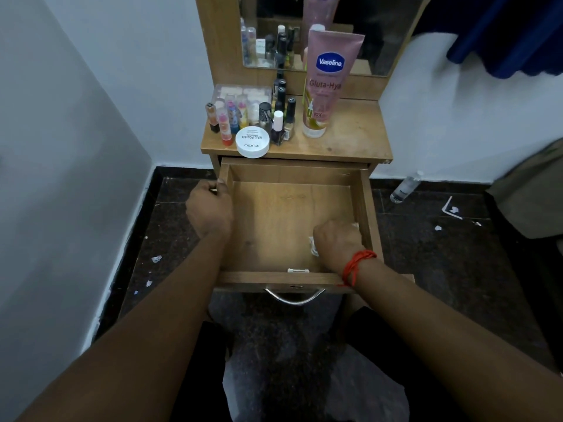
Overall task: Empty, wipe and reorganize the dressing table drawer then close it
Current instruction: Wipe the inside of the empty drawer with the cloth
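Head view of a small wooden dressing table with its drawer (292, 208) pulled fully out toward the viewer; the drawer floor is bare wood, and a curved metal handle (295, 296) hangs on its front panel. The left hand (210, 210) is closed around the top edge of the drawer's left wall near the back corner, fingers curled over the rim. The right hand (338, 242), with a red thread (355, 266) tied around its wrist, is clenched into a fist inside the drawer at the front right corner, pressing a crumpled white tissue (313, 248) against the drawer floor; only small edges of the tissue show beside the knuckles. On the worktop (350, 141) above the drawer stand a tall pink Vaseline tube (327, 83), upright on its cap, a cluster of nail polish bottles (281, 123) and lip balm sticks (227, 120) to its left, a clear plastic box (243, 92) behind them, and a round white nail polish remover tub (253, 142) at the front edge. A mirror (320, 32) rises behind the worktop. Scraps of paper (451, 208) and a clear bottle (405, 187) lie on the dark floor to the right
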